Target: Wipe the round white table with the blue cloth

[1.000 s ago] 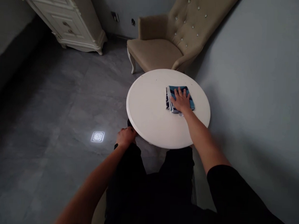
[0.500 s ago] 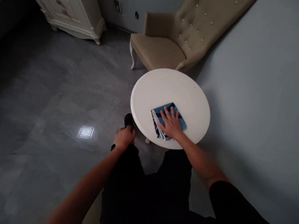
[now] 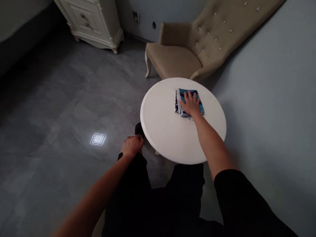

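My right hand (image 3: 191,103) lies flat on a folded blue patterned cloth (image 3: 199,108), fingers spread. The cloth rests on the far half of a round white table (image 3: 170,136), its layered white and dark edges showing on the left side. Part of the cloth is covered by my palm. Over my left knee rests my left hand (image 3: 132,145), its fingers curled downward and partly out of sight, with nothing visible in it. It stays apart from the table, just left of the rim.
Behind the table stands a tan tufted armchair (image 3: 175,60). A cream cabinet (image 3: 99,26) is at the back left, near wall sockets (image 3: 136,17). A grey wall (image 3: 275,84) runs along the right. On the grey floor (image 3: 56,122) glows a square light pattern (image 3: 98,139).
My right hand has slid the cloth away from me and slightly right, from the near part of the table to the far part. My left hand stays on the knee. The view has shifted slightly.
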The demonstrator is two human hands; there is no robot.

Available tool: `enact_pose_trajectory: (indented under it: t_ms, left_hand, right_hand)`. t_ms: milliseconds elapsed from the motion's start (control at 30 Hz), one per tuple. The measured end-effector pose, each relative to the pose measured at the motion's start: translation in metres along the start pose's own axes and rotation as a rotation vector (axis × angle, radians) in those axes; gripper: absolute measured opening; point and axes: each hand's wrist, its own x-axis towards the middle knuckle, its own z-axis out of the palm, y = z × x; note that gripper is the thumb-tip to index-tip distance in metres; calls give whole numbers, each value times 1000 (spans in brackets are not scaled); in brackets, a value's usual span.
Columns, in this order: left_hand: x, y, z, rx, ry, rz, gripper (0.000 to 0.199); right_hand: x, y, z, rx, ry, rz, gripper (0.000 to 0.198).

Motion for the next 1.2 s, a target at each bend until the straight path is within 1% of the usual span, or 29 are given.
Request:
enact_pose_trajectory:
  t_ms: [67, 133, 200, 267, 333, 400, 467, 533, 600, 633, 700, 800, 867, 900, 967, 1000, 1067, 1133, 1200]
  left_hand:
    - [-3, 4, 1, 6, -2, 21, 53]
    - [-5, 6, 2, 13, -8, 44, 56]
    - [-8, 5, 3, 18, -15, 56, 57]
    - [-10, 3, 4, 21, -4, 76, 57]
    - [-12, 0, 6, 18, 3, 101, 55]
    - [-13, -1, 6, 15, 7, 112, 52]
    - [-13, -2, 7, 21, 9, 121, 50]
    - [-14, -2, 5, 29, 15, 140, 50]
    - [-13, -1, 4, 31, 12, 154, 49]
    - [-12, -1, 3, 32, 6, 152, 48]
    - [-10, 0, 3, 39, -6, 136, 47]
    - [-4, -2, 4, 48, -8, 107, 49]
    - [1, -4, 6, 36, -3, 83, 49]
    - [4, -5, 7, 26, -2, 71, 49]
    - [8, -7, 8, 6, -2, 52, 49]
    - [10, -7, 9, -1, -3, 44, 49]
    - [12, -7, 9, -1, -5, 33, 49]
    - [12, -4, 9, 10, -5, 26, 49]
    - [11, -1, 7, 19, -5, 28, 49]
  right_hand:
    - [-22, 39, 1, -18, 8, 80, 86]
    - [-57, 72, 6, -24, 18, 137, 85]
    - [-102, 93, 14, -27, 31, 166, 85]
    - [-149, 98, 26, -47, 49, 161, 83]
    - [-194, 86, 38, -86, 61, 126, 82]
    - [-230, 61, 48, -128, 50, 63, 81]
    - [-252, 26, 54, -150, 15, -19, 81]
    - [-257, -12, 55, -139, -15, -119, 82]
    - [-246, -48, 53, -109, -18, -218, 83]
    - [-235, -65, 50, -92, -13, -262, 83]
    - [-203, -95, 43, -61, -2, -331, 84]
    - [-137, -127, 31, -18, 19, -376, 83]
    - [-87, -136, 22, 19, 41, -374, 83]
    - [-62, -137, 17, 39, 45, -359, 83]
    - [-14, -126, 9, 75, 34, -305, 83]
    - [7, -115, 5, 90, 28, -269, 84]
    - [39, -82, 0, 108, 27, -184, 86]
    - [52, -37, -4, 106, 39, -79, 88]
    - [45, 12, -5, 80, 34, 44, 88]
